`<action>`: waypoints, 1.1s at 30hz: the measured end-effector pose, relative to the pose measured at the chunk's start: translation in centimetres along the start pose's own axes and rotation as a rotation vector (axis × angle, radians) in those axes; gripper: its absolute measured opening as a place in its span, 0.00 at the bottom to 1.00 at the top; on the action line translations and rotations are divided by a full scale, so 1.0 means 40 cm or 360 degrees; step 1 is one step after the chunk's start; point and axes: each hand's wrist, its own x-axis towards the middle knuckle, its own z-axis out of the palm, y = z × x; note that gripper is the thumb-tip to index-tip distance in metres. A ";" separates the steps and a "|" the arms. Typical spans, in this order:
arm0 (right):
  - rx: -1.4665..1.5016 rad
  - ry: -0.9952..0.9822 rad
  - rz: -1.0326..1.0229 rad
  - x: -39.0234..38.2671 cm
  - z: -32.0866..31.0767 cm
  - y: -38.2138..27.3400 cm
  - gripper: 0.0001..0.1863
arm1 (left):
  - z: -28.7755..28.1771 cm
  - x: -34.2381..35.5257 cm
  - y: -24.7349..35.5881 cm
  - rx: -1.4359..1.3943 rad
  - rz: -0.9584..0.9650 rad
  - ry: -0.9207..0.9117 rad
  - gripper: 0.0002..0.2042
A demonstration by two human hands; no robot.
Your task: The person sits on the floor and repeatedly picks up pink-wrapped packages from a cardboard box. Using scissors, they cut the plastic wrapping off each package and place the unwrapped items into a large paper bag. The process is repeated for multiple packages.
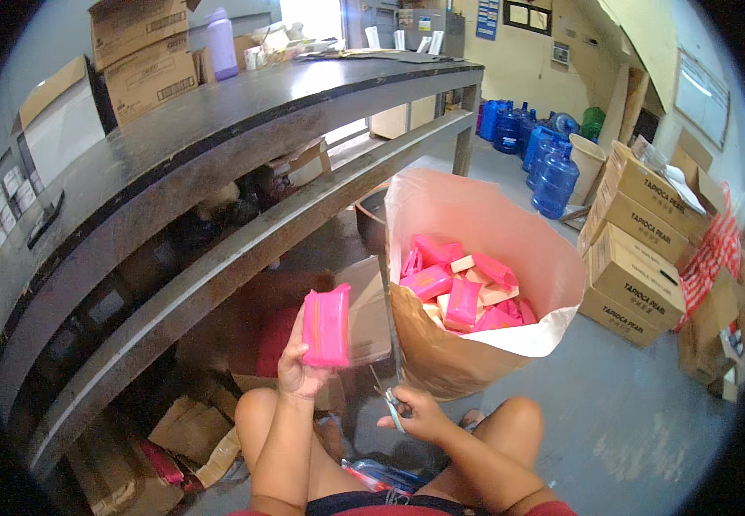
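My left hand [298, 365] is closed round a bright pink wrapped packet [327, 327], held upright in front of me. In my right hand [419, 415] is a pair of scissors [392, 408] with light blue handles, its blades pointing up and left, a little below and apart from the packet. A large brown paper sack [484, 361] with a pale lining stands open just beyond my right hand. Inside lie several pink packets [463, 303] among cream-coloured blocks [489, 292]. Behind the packet in my left hand is an open cardboard box [368, 322], partly hidden.
A long dark table [243, 95] with a lower rail [243, 224] runs along the left. Blue water jugs [555, 181] and stacked cartons [632, 275] stand beyond the sack at right. Torn cardboard [192, 427] lies at lower left. Plastic wrappers [390, 477] sit between my legs.
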 end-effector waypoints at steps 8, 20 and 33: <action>0.0204 -0.0464 0.0157 0.005 0.001 0.048 0.18 | -0.072 0.043 -0.012 -0.0467 -0.0354 0.0106 0.30; 0.0916 -0.0662 0.0607 0.033 0.007 0.093 0.12 | -0.110 0.037 -0.039 -0.0154 -0.0007 0.0511 0.27; 0.0833 -0.0772 0.0680 0.025 0.022 0.129 0.15 | -0.168 0.039 -0.059 -0.0074 0.0032 0.0586 0.25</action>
